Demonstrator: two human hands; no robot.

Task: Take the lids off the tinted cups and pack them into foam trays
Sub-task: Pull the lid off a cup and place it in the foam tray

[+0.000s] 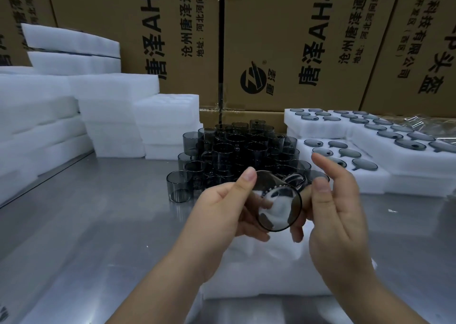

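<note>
The left hand grips a tinted cup by its wall, thumb on top. The cup sits between both hands, above a white foam tray, and the step looks like lid removal. The right hand pinches the near rim, other fingers loosely spread. The next move is probably prising the lid free.

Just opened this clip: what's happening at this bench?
A person is working through a pile of smoky grey tinted glass cups on a steel table. The left hand grips one tinted cup on its side above a white foam tray. The right hand is at the cup's far end, and its grip is unclear. White foam trays on the right already hold round grey lids in their pockets.
</note>
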